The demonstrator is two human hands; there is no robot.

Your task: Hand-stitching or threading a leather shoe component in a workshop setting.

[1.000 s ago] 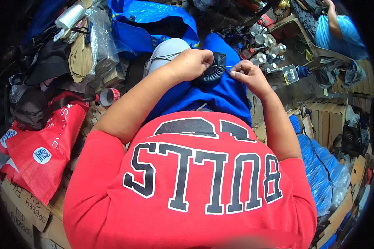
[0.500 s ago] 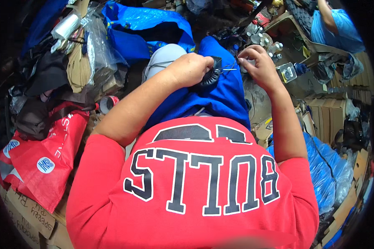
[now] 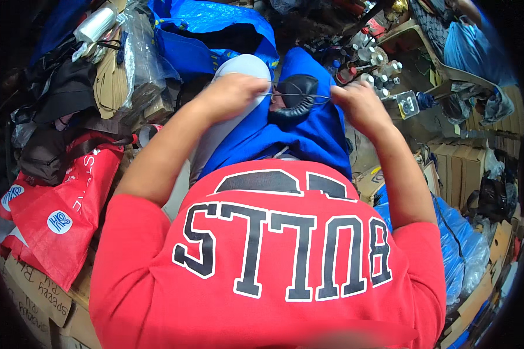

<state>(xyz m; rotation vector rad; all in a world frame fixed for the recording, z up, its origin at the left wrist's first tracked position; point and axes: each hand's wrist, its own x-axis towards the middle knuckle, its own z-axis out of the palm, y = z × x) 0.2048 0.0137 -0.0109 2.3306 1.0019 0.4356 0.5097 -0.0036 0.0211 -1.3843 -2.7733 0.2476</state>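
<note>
A black leather-like piece (image 3: 294,107) with a puckered, stitched-looking edge, resembling the toe of a shoe, rests on my lap over blue trousers (image 3: 311,136). A thin dark thread (image 3: 300,94) runs nearly straight across it from hand to hand. My left hand (image 3: 239,96), somewhat blurred, is closed on the thread's left end above the pale grey knee covering (image 3: 247,65). On the other side my right hand (image 3: 361,103) pinches the right end; any needle in its fingers cannot be made out.
Ahead lies an open blue bag (image 3: 227,29). Several small bottles (image 3: 378,67) and a clear bottle (image 3: 406,104) stand to the right. A red bag (image 3: 64,215) and cardboard (image 3: 41,291) are at left; blue plastic (image 3: 442,238) and boxes (image 3: 457,168) at right.
My left hand has let go of the black piece and moved left, now gripping thread. The piece rests on my lap. My right hand has lowered slightly and closed; the thread is stretched out.
</note>
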